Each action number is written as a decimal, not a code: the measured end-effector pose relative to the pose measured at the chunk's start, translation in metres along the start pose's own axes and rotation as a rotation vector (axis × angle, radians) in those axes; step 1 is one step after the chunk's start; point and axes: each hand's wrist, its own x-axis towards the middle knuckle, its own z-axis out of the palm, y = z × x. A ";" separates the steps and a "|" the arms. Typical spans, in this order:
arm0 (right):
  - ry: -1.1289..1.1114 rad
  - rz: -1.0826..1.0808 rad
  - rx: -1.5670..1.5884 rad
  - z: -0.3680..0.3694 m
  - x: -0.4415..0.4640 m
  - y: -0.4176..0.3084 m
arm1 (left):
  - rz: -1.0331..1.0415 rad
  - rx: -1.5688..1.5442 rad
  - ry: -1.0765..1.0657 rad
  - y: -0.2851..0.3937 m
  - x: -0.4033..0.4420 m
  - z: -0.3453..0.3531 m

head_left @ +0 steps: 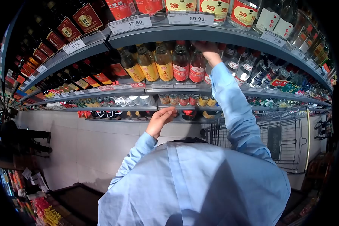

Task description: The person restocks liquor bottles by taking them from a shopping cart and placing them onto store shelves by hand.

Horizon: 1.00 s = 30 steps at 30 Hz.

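Note:
My right hand (209,51) reaches in under the upper shelf, at the tops of the clear bottles on the middle shelf; its fingers are mostly in shadow and behind the shelf edge. Just left of it stand red-labelled clear bottles (181,67), upright side by side. Further left are yellow-labelled bottles (150,67). My left hand (162,119) hovers in front of the lower shelves, palm inward, fingers together and slightly bent; whether anything is between them cannot be made out.
The upper shelf edge (158,34) with price tags runs above my right hand. A metal shopping cart (290,141) stands at the right. At far left a person's dark-clothed legs (30,139) show. Colourful packages (45,211) lie at lower left.

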 end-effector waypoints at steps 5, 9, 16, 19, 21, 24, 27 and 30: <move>0.085 -0.019 0.068 0.006 0.000 0.012 | -0.035 -0.100 -0.002 -0.005 -0.001 -0.004; 0.053 0.103 0.290 0.009 -0.007 -0.002 | -0.043 -0.091 0.025 -0.008 -0.004 -0.006; 0.052 0.041 0.316 0.006 -0.019 -0.006 | -0.049 -0.077 0.042 -0.013 -0.007 -0.006; 0.015 0.077 0.343 0.005 -0.023 -0.009 | -0.064 -0.113 0.032 -0.016 -0.008 -0.006; 0.055 0.027 0.356 0.005 -0.026 -0.010 | -0.073 -0.141 0.015 -0.019 -0.007 -0.007; 0.118 -0.078 0.308 0.007 -0.033 -0.012 | -0.071 -0.168 -0.011 -0.021 -0.006 -0.007; 0.047 0.009 0.238 0.005 -0.041 0.001 | -0.070 -0.173 -0.020 -0.022 -0.005 -0.005; 0.056 -0.025 0.239 0.005 -0.048 -0.004 | -0.083 -0.162 -0.022 -0.020 -0.005 -0.002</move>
